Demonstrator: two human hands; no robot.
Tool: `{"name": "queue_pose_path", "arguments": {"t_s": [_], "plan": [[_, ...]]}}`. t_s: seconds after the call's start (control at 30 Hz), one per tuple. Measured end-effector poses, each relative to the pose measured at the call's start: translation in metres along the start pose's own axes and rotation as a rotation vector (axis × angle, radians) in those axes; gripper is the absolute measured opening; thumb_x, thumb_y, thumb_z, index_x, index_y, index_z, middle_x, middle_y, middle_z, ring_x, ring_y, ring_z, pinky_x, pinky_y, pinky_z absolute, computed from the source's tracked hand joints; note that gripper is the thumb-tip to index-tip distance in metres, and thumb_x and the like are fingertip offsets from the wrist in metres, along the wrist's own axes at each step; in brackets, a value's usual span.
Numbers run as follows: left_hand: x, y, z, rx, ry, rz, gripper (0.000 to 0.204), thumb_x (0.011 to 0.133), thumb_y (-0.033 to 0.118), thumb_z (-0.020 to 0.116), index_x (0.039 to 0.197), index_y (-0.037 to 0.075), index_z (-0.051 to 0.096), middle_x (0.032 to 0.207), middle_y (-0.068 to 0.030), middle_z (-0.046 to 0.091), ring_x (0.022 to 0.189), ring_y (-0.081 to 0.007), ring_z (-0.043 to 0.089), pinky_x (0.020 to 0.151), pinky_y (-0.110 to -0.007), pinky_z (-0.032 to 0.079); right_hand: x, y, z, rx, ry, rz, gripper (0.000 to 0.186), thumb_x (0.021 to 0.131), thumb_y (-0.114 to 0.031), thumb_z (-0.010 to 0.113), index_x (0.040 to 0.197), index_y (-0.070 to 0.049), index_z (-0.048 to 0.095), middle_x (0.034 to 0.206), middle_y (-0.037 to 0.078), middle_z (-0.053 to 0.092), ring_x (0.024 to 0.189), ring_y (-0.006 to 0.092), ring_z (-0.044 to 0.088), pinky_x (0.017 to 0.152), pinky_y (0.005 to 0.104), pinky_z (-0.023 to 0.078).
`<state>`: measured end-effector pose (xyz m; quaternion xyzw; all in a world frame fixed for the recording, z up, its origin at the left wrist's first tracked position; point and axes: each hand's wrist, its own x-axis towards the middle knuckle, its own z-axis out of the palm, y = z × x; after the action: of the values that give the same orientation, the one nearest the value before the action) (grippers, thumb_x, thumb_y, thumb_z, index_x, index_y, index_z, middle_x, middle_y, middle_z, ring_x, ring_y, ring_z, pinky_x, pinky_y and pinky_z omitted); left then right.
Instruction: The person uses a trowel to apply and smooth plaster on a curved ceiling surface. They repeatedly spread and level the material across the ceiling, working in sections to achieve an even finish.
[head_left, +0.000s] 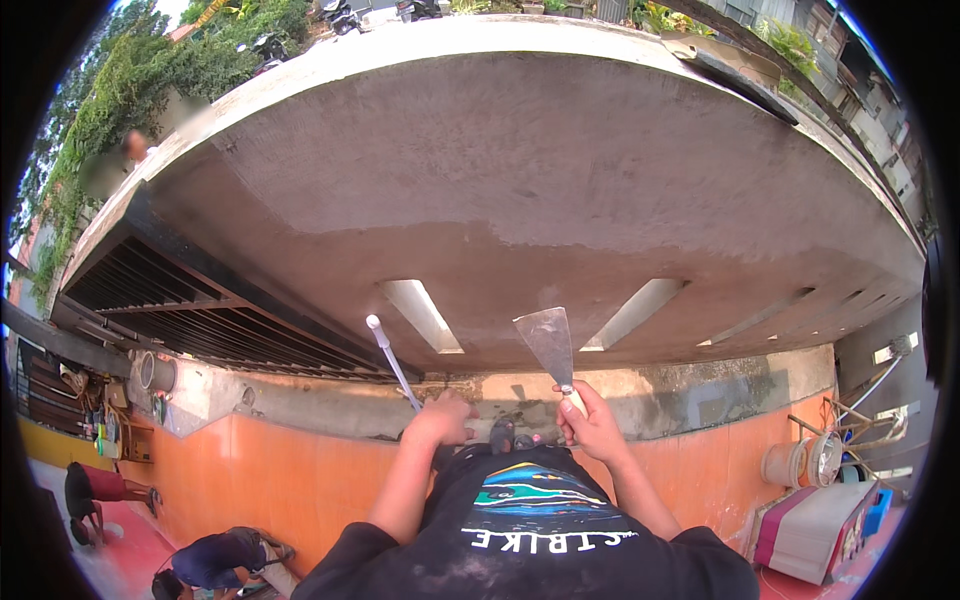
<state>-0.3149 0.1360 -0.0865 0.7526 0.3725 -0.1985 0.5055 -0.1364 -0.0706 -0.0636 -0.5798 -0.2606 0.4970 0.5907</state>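
My right hand (585,425) grips the pale handle of a putty knife, its broad metal blade (545,340) raised before a grey plastered wall (550,150). My left hand (445,420) hangs left of it, fingers loosely apart and apparently empty. A slim white rod (395,360) with a rounded top stands just beyond that hand; whether they touch I cannot tell. The plaster is darker low down, around two narrow light slots (420,310). A black slatted gate (190,305) is at the wall's left.
Orange tiles (290,480) lie around me beside a concrete strip (700,400). Two co-workers (210,560) bend low at lower left; another person (135,145) is beyond the wall. Buckets (810,455), poles and a striped box-like object (810,530) are at right; another bucket (160,370) is at left.
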Motion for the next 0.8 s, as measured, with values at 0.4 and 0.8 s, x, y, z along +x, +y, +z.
{"name": "queue_pose_path", "arguments": {"t_s": [0.4,0.8], "plan": [[-0.020,0.075,-0.009,-0.885,0.576,0.738,0.046,0.101,0.023,0.056,0.137,-0.004,0.044,0.106,-0.0106,0.066,0.098,-0.0146,0.064,0.082,-0.028,0.052,0.010,-0.029,0.028,0.194,-0.146,-0.078,0.027,0.105,-0.027,0.045,0.117,-0.005,0.054,0.066,-0.003,0.043,0.051,0.0031,0.034,0.046,0.0199,0.029],[0.011,0.044,-0.069,-0.857,0.262,0.614,0.044,0.103,0.043,0.048,0.084,0.004,0.057,0.073,-0.0062,0.063,0.066,-0.0171,0.067,0.064,-0.028,0.055,0.002,-0.018,0.010,0.171,-0.065,-0.007,0.027,0.104,-0.027,0.049,0.115,-0.004,0.056,0.064,-0.002,0.045,0.049,0.0039,0.036,0.045,0.0200,0.031]]}}
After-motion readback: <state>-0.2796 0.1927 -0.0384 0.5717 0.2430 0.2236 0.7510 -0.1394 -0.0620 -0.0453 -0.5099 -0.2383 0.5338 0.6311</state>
